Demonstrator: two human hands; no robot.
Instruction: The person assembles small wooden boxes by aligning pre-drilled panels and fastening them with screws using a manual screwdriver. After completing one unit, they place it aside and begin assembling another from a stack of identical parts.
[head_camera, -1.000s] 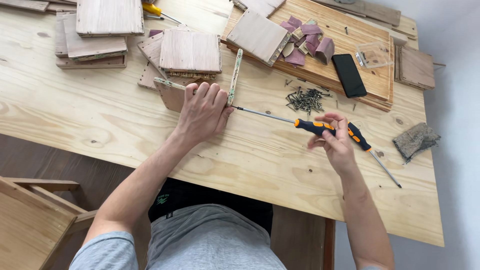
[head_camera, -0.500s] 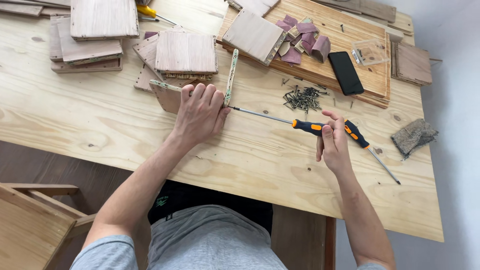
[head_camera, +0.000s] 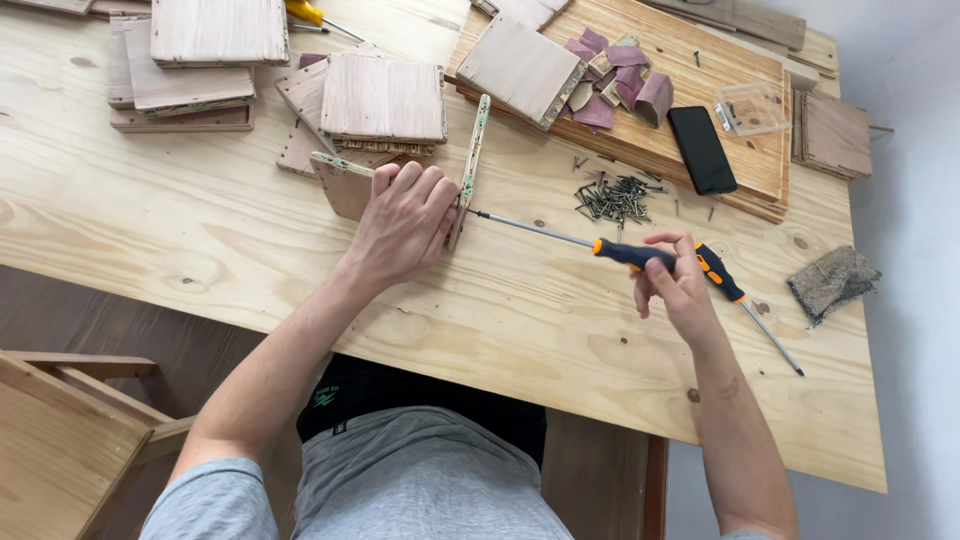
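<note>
Head view looks down on the right hand (head_camera: 678, 285), whose fingers are curled loosely around the black-and-orange handle of a long screwdriver (head_camera: 600, 245); the grip looks light, fingertips more than palm. From that hand the steel shaft runs up and to the left, and its tip meets the edge of a narrow wooden strip (head_camera: 469, 165) standing on edge. Just past the tip, the left hand (head_camera: 405, 220) lies flat with fingers spread, pressing down on a small wooden panel (head_camera: 340, 185) that butts against the strip. A second screwdriver (head_camera: 745, 305) lies on the surface right beside the right hand, its shaft pointing away toward the near right edge.

Beyond the right hand sits a heap of dark screws (head_camera: 612, 197), and further off a black phone (head_camera: 701, 150) on a wooden board (head_camera: 700, 70) with pieces of sandpaper (head_camera: 615, 75). Beyond the left hand are stacks of square wooden panels (head_camera: 383, 97).

Judging by the pose, a screw is being driven through the strip into the panel. The next move calls for keeping the shaft in line with the screw, steady pressure along it, and the left hand holding the joint square against the surface (head_camera: 200, 230).
</note>
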